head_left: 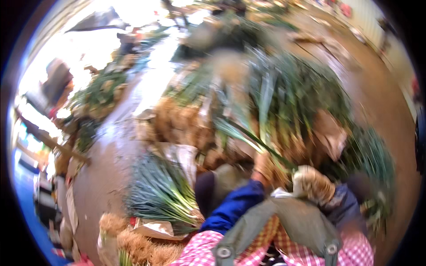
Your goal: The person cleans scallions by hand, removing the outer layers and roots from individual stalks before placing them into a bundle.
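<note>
My left hand, in a tan glove with a blue sleeve behind it, is closed round a few long green onions. Their green leaves fan away up and to the left, and the pale root ends point down toward my lap. Just to the right is my right hand in a dirty pale glove, its fingers curled by the end of a dark green leaf; blur hides what they hold. A big heap of green onions lies right in front of both hands, roots toward me.
To my left lies a trimmed-looking bundle of green onions on the floor. Tan root clumps sit at lower left. Beyond a wet strip of floor are another pile and a blurred person. A brown paper piece rests on the heap.
</note>
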The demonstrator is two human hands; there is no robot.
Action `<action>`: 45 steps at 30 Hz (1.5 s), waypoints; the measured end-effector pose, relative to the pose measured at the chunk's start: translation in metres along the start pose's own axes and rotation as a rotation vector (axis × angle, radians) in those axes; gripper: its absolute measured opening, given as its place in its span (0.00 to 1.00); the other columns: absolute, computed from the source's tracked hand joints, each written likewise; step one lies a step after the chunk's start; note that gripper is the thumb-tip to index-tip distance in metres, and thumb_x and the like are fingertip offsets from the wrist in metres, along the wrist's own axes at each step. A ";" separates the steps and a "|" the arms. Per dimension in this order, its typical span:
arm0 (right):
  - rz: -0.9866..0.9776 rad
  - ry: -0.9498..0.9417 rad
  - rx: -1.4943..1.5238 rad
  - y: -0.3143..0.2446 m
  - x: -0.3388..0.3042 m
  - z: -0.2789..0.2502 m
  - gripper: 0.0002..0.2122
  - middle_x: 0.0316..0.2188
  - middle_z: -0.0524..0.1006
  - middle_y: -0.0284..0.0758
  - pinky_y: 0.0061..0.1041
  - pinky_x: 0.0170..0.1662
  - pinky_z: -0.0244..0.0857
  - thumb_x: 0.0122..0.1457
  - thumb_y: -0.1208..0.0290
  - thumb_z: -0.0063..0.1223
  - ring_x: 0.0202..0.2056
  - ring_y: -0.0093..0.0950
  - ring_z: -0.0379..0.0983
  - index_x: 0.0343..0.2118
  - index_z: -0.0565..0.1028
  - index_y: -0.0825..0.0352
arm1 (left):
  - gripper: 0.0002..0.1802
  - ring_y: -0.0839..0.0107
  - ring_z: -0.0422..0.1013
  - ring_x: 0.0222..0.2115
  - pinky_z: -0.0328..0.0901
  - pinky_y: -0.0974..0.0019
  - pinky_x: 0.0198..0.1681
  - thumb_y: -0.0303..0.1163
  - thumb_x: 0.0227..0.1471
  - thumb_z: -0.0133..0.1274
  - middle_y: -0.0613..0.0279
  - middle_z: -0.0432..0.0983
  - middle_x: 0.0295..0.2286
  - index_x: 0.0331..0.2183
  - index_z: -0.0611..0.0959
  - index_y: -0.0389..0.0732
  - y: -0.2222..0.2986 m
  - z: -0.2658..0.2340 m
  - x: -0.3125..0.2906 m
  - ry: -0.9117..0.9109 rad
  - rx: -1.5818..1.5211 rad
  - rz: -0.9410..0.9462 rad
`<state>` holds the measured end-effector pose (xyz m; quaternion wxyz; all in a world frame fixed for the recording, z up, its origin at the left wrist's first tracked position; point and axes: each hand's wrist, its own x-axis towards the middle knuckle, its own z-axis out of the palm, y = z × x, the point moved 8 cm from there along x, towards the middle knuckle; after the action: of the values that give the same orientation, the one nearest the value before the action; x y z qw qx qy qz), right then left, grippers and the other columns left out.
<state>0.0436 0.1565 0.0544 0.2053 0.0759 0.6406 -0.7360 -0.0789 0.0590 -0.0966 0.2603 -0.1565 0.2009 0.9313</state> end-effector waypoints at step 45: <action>0.014 -0.132 -0.897 0.001 0.136 -0.036 0.16 0.30 0.77 0.33 0.24 0.35 0.67 0.52 0.59 0.56 0.32 0.23 0.72 0.39 0.74 0.64 | 0.14 0.68 0.73 0.28 0.69 0.68 0.34 0.29 0.54 0.48 0.52 0.76 0.29 0.38 0.77 0.28 0.006 -0.011 -0.001 -0.036 0.351 0.036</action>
<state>-0.0850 0.1632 -0.0033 0.2633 -0.0631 0.8812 -0.3876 -0.0794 0.0490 -0.1045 0.2705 -0.0882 0.3586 0.8891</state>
